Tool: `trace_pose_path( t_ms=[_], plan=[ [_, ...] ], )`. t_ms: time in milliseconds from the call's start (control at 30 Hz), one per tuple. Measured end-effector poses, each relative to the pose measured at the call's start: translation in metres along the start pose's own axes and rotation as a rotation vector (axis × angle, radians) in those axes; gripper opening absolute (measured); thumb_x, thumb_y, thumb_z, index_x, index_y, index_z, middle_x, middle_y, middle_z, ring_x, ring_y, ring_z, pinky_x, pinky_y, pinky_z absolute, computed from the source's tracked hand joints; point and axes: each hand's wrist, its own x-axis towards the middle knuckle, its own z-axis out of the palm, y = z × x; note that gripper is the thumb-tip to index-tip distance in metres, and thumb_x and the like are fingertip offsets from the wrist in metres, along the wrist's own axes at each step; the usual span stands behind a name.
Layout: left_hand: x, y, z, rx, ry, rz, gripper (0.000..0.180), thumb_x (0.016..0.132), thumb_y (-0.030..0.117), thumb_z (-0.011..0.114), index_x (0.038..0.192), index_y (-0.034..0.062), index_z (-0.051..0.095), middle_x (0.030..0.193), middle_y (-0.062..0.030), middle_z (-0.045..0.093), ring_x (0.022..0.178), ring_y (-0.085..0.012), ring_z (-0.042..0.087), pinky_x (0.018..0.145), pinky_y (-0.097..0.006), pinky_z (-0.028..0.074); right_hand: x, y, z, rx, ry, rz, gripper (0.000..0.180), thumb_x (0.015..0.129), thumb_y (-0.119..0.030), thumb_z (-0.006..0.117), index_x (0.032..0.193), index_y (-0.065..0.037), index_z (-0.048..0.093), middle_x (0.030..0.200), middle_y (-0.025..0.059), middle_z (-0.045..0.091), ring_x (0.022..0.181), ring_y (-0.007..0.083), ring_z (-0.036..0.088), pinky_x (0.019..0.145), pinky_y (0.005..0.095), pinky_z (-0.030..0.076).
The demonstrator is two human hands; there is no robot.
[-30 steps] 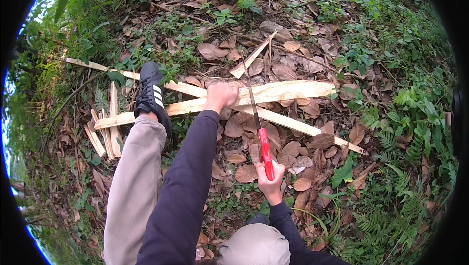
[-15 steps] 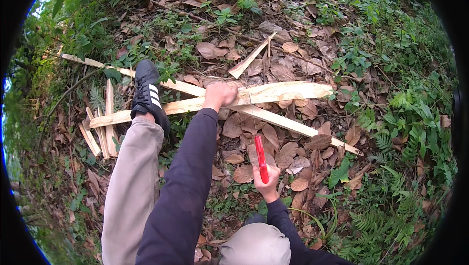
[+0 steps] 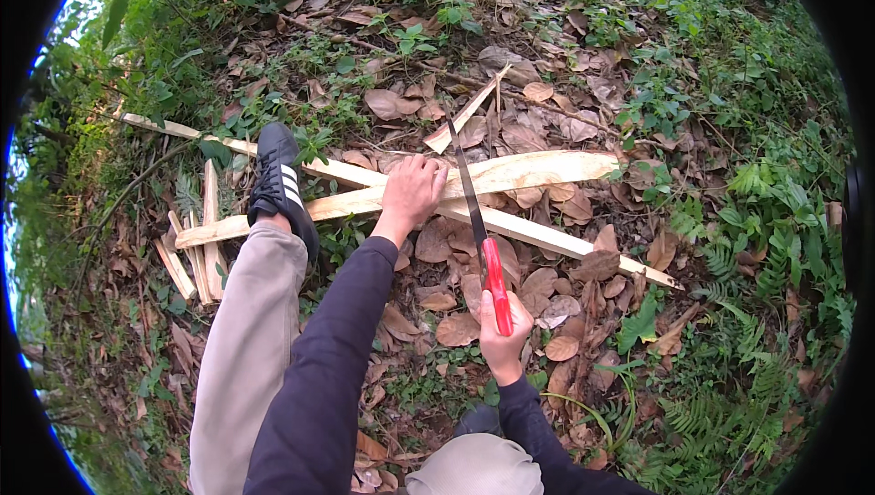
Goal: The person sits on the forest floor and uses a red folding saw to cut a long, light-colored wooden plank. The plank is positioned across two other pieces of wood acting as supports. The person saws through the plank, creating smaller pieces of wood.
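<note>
A long pale wooden plank [image 3: 538,170] lies crosswise in front of me, over a second, narrower wooden strip [image 3: 556,240]. My left hand [image 3: 415,190] grips the plank near its middle, fingers over its far edge. Just right of it, the dark blade of a hand saw [image 3: 470,194] crosses the plank; whether its teeth touch the wood I cannot tell. The saw's red handle is held in my right hand [image 3: 507,335], on the near side of the plank. My left shoe [image 3: 281,187], black with white stripes, is on the plank's left part.
Several short wood pieces [image 3: 211,231] lie under and beside the plank's left end. A split wooden piece [image 3: 469,112] rests beyond the blade. Dry leaves [image 3: 456,329] cover the ground, with ferns [image 3: 706,413] at the right. My knee [image 3: 478,468] is at the bottom.
The saw has turned so its blade shows broadside rather than edge-on, and its handle has shifted slightly right. My left hand has gone from a fist-like shape to fingers laid over the plank.
</note>
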Motion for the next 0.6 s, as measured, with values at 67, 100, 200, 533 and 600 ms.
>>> trace_pose_path(
  t_ms=[67,100,200,533,600],
  plan=[
    [-0.005,0.006,0.001,0.031,-0.011,-0.002,0.037,0.103,0.037,0.046,0.098,0.0056,0.064,0.100,-0.0132,0.065,0.099,-0.0308,0.061,0.091,-0.045,0.045,0.001,-0.005,-0.003,-0.125,-0.025,-0.064,0.014,0.090,-0.002,0.070,0.079,0.000,0.062,0.064,0.0092,0.056,0.052,0.0214,0.052,0.053,0.0351,0.040],
    [-0.008,0.008,0.002,0.040,-0.055,-0.046,0.038,0.104,0.035,0.041,0.101,0.0056,0.064,0.101,-0.0154,0.068,0.101,-0.0314,0.062,0.097,-0.046,0.043,-0.002,-0.002,-0.004,-0.044,-0.065,0.006,0.013,0.090,-0.003,0.070,0.080,0.000,0.062,0.063,0.0094,0.056,0.051,0.0218,0.053,0.052,0.0347,0.041],
    [-0.004,0.011,-0.002,0.060,-0.137,-0.114,0.038,0.104,0.032,0.037,0.108,0.0041,0.063,0.103,-0.0159,0.070,0.105,-0.0325,0.064,0.105,-0.051,0.041,-0.022,0.015,-0.010,0.047,-0.181,0.112,0.010,0.089,-0.005,0.071,0.083,-0.001,0.064,0.059,0.0100,0.055,0.049,0.0231,0.055,0.051,0.0339,0.042],
    [0.007,0.009,-0.003,-0.011,-0.314,-0.276,0.044,0.102,0.030,0.035,0.090,0.0038,0.069,0.085,-0.0224,0.071,0.087,-0.0410,0.068,0.101,-0.056,0.043,-0.032,-0.001,-0.020,-0.048,-0.156,0.062,0.022,0.088,-0.005,0.067,0.068,-0.003,0.059,0.051,0.0093,0.049,0.041,0.0231,0.051,0.045,0.0347,0.038],
    [0.005,0.011,-0.006,-0.025,-0.319,-0.269,0.047,0.102,0.031,0.035,0.087,0.0037,0.070,0.084,-0.0226,0.071,0.084,-0.0412,0.068,0.100,-0.055,0.043,-0.037,0.005,-0.028,-0.053,-0.124,0.115,0.021,0.088,-0.005,0.067,0.069,-0.003,0.060,0.051,0.0096,0.049,0.041,0.0235,0.051,0.045,0.0345,0.038]
  ],
)
